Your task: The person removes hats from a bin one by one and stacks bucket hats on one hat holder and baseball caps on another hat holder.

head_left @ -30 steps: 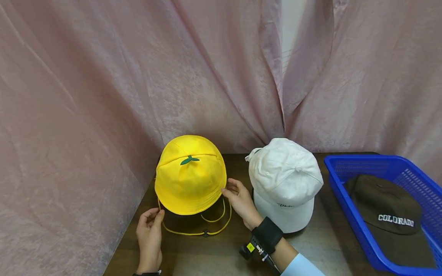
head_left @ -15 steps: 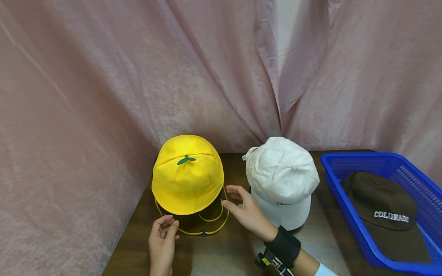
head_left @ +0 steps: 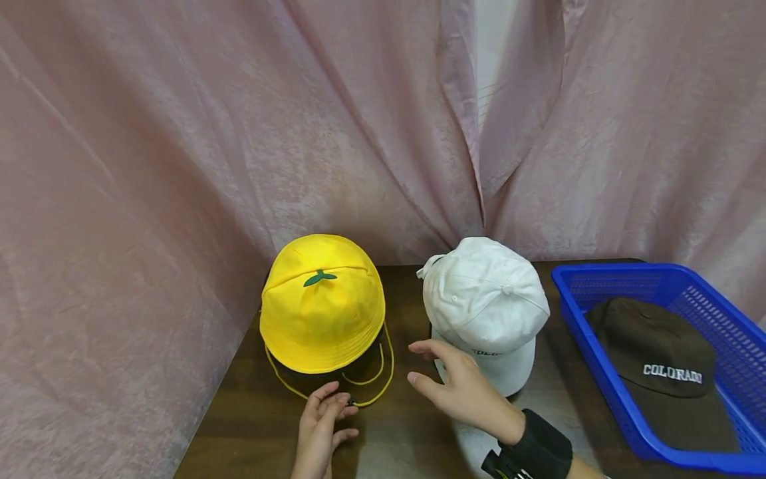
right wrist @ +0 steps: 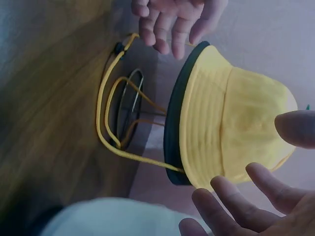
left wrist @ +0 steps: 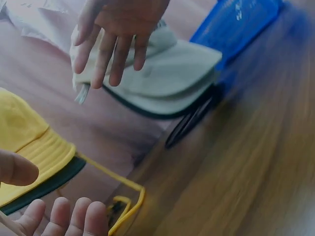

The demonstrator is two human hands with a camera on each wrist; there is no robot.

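My left hand [head_left: 323, 426] lies on the wooden table [head_left: 251, 432], fingers loosely spread and holding nothing, tips just beside the yellow cord [head_left: 371, 399]. My right hand [head_left: 461, 389] hovers with fingers apart, empty, between the two hats. The yellow bucket hat [head_left: 323, 303], soft cotton, sits propped on a stand; the white cap [head_left: 485, 299] stands beside it. Farther right, a brown cap [head_left: 655, 349] rests in a blue plastic basket [head_left: 598, 372].

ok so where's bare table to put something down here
Bare wood shows along the near edge of the table, left of the left hand, and in a narrow strip between the white cap and the blue basket. It is crowded between the yellow hat and white cap, where the right hand hovers.
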